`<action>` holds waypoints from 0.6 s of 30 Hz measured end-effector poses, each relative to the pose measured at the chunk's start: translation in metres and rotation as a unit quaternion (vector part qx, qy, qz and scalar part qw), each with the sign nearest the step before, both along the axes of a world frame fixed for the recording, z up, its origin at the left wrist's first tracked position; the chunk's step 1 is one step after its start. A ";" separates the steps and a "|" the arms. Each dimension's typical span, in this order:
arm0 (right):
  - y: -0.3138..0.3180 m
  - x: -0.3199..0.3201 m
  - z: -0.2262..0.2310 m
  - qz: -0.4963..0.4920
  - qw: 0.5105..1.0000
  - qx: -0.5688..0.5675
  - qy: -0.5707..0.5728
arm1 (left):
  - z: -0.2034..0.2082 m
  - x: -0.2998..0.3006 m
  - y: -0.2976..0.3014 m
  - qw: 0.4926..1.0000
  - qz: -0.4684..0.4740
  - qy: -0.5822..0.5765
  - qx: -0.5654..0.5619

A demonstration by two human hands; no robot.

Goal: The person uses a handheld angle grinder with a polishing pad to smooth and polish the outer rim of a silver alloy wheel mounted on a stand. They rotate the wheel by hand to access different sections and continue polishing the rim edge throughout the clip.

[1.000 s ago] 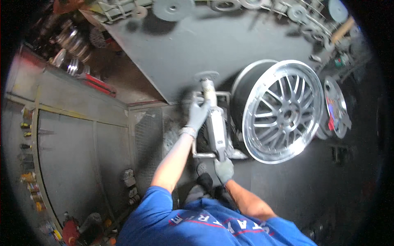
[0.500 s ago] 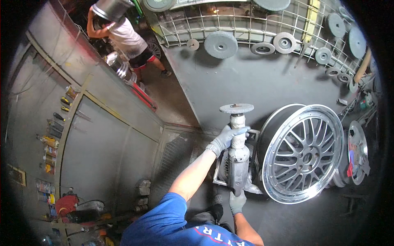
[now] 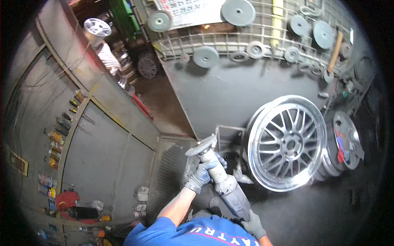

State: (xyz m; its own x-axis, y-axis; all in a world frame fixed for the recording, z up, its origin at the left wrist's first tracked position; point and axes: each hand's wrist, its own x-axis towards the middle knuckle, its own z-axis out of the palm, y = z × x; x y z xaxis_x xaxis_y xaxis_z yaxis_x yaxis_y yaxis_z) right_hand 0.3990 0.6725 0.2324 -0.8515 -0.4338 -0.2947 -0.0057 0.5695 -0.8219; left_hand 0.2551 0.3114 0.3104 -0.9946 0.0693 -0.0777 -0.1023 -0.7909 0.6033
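Observation:
I hold a long power grinder [image 3: 233, 197] slantwise in front of my body, its grey abrasive disc [image 3: 201, 146] at the upper left end. My gloved left hand [image 3: 201, 174] is wrapped round the pale, wrapped neck just below the disc. At the tool's rear end, near my waist, my gloved right hand [image 3: 253, 226] closes on the grip; part of its fingers is hidden. To the right of the tool stands a mesh-spoked wheel rim [image 3: 289, 143] with a shiny polished lip, tilted upright and apart from the disc.
Behind the tool is a metal frame [image 3: 232, 128]. Further rims [image 3: 349, 139], one with a red cloth, stand at right. A wire rack [image 3: 266, 37] carries several abrasive discs. Tools and cans line the left wall [image 3: 111, 151]. Beyond the doorway a person [image 3: 107, 57] carries a silver rim [image 3: 97, 27].
The grinder has swung from upright to slanting, its disc end moving left and down, with both hands still on it. The view has shifted; the person in the doorway is now mostly behind the wall.

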 end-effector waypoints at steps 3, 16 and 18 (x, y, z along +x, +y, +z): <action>0.052 0.025 0.003 0.015 0.997 0.065 -0.040 | -0.031 0.026 0.034 0.998 0.038 -0.040 0.000; 0.278 0.035 -0.006 0.004 0.990 -0.027 -0.139 | -0.060 0.066 0.270 0.980 0.082 -0.182 0.026; 0.321 0.033 -0.004 -0.017 0.984 -0.051 -0.167 | -0.073 0.064 0.315 0.972 0.093 -0.215 0.004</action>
State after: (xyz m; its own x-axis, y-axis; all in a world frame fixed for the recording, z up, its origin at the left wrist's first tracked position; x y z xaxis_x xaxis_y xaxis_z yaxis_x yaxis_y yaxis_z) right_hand 0.4320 0.9935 0.2288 -0.7294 -0.4480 -0.5171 0.2929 0.4786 -0.8278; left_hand 0.3192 0.6264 0.2377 -0.8656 -0.1074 -0.4891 -0.1978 -0.8240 0.5310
